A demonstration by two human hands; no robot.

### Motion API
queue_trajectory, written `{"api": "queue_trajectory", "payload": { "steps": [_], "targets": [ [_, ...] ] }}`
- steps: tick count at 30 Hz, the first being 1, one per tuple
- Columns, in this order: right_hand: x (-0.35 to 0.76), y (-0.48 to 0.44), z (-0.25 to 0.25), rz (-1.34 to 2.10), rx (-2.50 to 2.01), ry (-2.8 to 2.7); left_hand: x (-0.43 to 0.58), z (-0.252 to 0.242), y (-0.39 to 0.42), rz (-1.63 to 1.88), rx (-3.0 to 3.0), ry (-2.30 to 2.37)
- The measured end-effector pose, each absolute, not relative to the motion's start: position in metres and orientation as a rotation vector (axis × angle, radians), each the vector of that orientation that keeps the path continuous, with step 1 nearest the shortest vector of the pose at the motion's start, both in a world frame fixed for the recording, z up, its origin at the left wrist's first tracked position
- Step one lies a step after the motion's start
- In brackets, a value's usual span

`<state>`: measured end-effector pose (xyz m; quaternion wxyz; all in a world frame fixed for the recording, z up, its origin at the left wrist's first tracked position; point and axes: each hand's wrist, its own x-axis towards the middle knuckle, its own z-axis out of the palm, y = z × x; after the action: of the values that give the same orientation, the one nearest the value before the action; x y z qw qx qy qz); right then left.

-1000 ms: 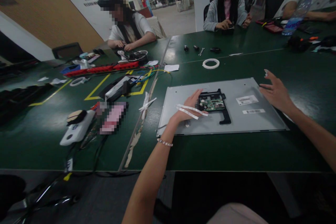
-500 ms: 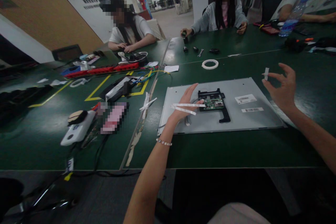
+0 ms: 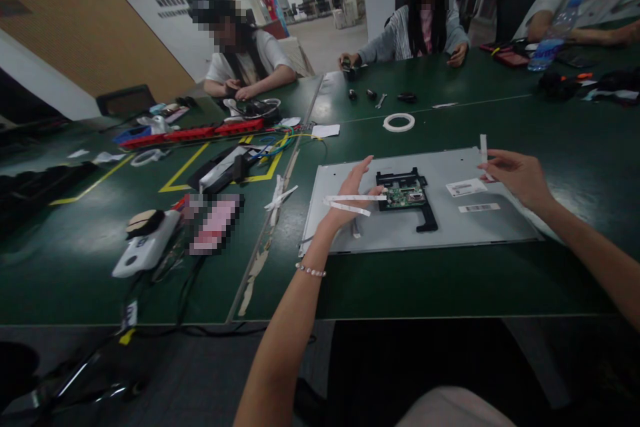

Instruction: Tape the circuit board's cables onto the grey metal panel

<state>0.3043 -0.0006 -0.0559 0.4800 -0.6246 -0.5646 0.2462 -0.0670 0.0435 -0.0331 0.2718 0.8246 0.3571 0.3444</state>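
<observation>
A flat grey metal panel [image 3: 480, 230] lies on the table. On it sits a black plastic bracket [image 3: 427, 220] holding a green circuit board [image 3: 405, 197]. My left hand [image 3: 349, 193] is over the panel's left part, fingers stretched, thumb by the board's left edge. Two white tape strips [image 3: 357, 199] cling to that hand and jut out to the right. My right hand [image 3: 525, 177], at the panel's right edge, pinches a short white strip of tape [image 3: 483, 148] that stands upright. Close to it are two white labels [image 3: 466, 187] on the panel.
A roll of white tape [image 3: 399, 122] lies beyond the panel. To the left are a phone [image 3: 216, 225], a white device [image 3: 145, 247], a red power strip [image 3: 193, 135] and cables. Several people sit across the table. A water bottle [image 3: 553, 40] stands at far right.
My right hand has moved left to the panel's right edge, carrying the tape strip with it. My left hand has stayed nearly in place.
</observation>
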Motion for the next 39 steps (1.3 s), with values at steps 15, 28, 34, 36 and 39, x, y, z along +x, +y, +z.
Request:
{"api": "queue_trajectory", "payload": {
  "steps": [15, 28, 34, 36, 39],
  "targets": [
    [0.225, -0.042, -0.035, 1.076, -1.194, -1.892, -0.049, -0.019, 0.026, 0.98, 2.172, 0.771],
    [0.22, -0.05, -0.023, 0.82, -1.214, -2.191, -0.021, -0.016, 0.001, 0.555, 2.429, 0.691],
    [0.219, -0.047, -0.029, 0.755, -1.329, -2.027, -0.019, -0.017, 0.0, 0.592, 2.413, 0.798],
    [0.222, -0.045, -0.03, 0.784, -1.368, -1.969, -0.017, -0.019, -0.001, 0.637, 2.399, 0.833],
    [0.223, -0.045, -0.03, 0.895, -1.39, -1.881, -0.016, -0.023, -0.001, 0.691, 2.363, 0.88]
  ]
}}
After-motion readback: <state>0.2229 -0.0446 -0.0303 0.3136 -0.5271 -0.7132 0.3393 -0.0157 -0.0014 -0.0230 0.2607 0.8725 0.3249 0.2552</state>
